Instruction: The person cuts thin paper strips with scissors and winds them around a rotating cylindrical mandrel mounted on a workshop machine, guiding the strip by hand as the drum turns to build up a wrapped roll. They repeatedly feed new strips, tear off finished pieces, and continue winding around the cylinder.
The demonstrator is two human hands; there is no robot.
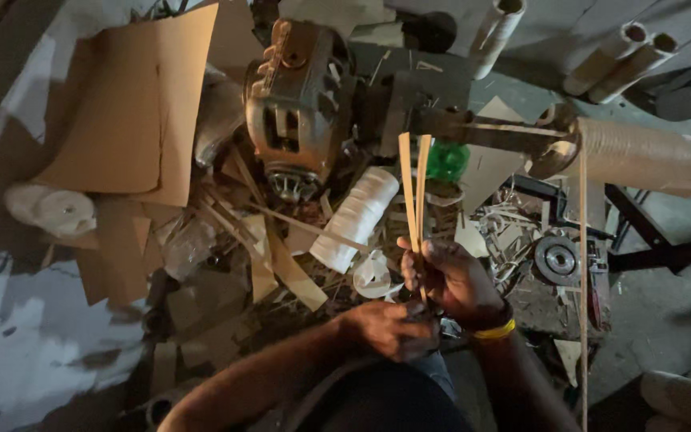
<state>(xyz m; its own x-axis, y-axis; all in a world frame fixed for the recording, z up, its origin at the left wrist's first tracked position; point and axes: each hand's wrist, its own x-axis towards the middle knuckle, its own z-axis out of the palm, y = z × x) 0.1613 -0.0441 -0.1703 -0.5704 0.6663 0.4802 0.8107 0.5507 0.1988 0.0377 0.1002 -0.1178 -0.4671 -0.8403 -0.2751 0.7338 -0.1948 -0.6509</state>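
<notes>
My right hand [449,276], with a yellow band at the wrist, grips two thin pale wooden strips [413,188] that stand upright side by side. My left hand [385,328] is closed just below it, at the strips' lower ends, which are hidden between the hands. A white spool of thread [355,218] lies on the cluttered floor to the left of the strips.
A rusty electric motor [297,104] sits ahead among cardboard sheets [133,104] and scraps. A long cardboard tube [649,154] on a metal shaft reaches in from the right, above a small wheel [557,260]. A green bottle [448,160] stands behind the strips. More tubes [621,60] lie far right.
</notes>
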